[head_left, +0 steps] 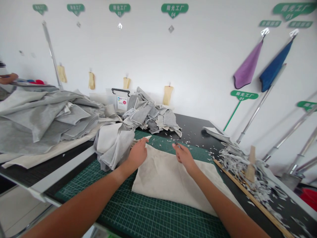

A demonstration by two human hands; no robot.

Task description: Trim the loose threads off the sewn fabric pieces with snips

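Observation:
A pale beige cloth [168, 177] lies spread over the green cutting mat [138, 218]. My left hand [138, 152] is closed at the cloth's far left corner, pinching a light piece of fabric whose tip sticks out past the fingers. My right hand [183, 154] is closed around a small dark, pen-like tool [176, 143] above the cloth's far edge. Just left of my left hand sits a crumpled grey and white cloth bundle [112, 143].
Grey cloths [49, 115] are piled at left, more cloths [153, 112] at the back. A wooden strip [250, 195] and white scraps [260, 178] lie at right. Another person's hand [8, 78] shows far left. Poles lean on the wall.

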